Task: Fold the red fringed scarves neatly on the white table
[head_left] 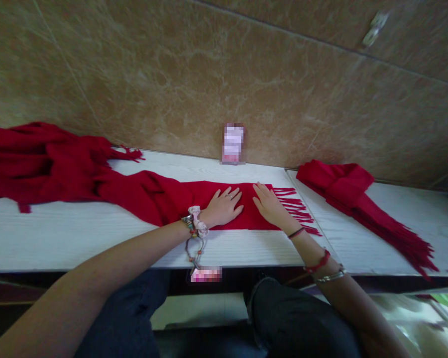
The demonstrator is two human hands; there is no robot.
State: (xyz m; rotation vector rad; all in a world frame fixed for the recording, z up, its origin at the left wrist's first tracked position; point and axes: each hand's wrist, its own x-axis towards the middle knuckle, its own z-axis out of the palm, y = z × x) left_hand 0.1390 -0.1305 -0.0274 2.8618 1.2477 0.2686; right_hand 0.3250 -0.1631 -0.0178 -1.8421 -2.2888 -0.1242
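Observation:
A long red scarf (160,199) with a fringed end lies stretched along the white tabletop (78,233). My left hand (224,206) rests flat on it, fingers spread, palm down. My right hand (271,206) lies flat beside it on the same scarf, just left of the fringe (294,204). Both hands are open and press on the cloth without holding anything. Bracelets hang from both wrists.
A heap of red scarves (41,164) sits at the far left of the table. A folded red scarf (358,199) lies on the right. A small blurred card (233,144) stands against the brown marble wall. My knees show below the table edge.

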